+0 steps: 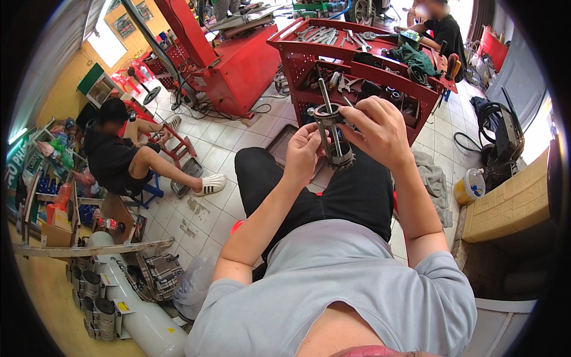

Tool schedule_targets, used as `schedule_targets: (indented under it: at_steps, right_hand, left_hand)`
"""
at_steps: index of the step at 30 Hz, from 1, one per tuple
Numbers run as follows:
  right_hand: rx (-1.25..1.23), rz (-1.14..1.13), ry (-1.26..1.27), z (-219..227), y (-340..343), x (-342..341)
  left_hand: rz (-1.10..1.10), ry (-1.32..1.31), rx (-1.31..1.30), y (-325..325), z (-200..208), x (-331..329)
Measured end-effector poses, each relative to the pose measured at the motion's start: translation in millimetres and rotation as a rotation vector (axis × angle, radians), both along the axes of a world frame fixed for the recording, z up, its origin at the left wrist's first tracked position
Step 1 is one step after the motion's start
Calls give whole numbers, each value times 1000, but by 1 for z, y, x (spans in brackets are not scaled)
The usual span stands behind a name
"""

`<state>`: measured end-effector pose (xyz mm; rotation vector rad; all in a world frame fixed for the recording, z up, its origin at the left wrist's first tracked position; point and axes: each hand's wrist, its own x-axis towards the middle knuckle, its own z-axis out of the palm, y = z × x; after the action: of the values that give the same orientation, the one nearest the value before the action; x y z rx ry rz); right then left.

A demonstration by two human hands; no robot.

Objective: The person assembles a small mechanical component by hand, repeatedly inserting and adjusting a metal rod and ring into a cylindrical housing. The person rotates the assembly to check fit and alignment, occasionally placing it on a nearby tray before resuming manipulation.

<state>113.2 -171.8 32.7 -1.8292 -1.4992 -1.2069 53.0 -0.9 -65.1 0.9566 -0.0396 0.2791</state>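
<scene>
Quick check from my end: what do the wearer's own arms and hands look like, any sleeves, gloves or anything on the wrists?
Both forearms are bare and come up from the lower edge. The left hand and right hand wear no gloves; no watch, band or ring shows. Short light grey T-shirt sleeves end above the elbows.

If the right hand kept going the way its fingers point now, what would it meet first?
Probably the left hand: the right hand points leftward across the grey metal toothed gear assembly both hold. Depth is unclear.
</scene>
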Motion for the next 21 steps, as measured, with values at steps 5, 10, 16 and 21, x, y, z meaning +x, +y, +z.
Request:
schedule_targets:
  at_steps: [5, 10, 16, 21]
  right_hand:
    - [-1, -4, 0, -1, 0, 1]
    - [3, 2, -3, -1, 0, 2]
    - [10, -5, -2, -2, 0, 1]
    - [17, -2, -1, -2, 0, 3]
  left_hand:
    - [46, -24, 36, 1, 3, 1]
    - [23, -35, 83, 1, 0, 0]
    - [-78, -27, 71, 5, -2, -3]
    - [-181, -74, 4, 10, 3, -3]
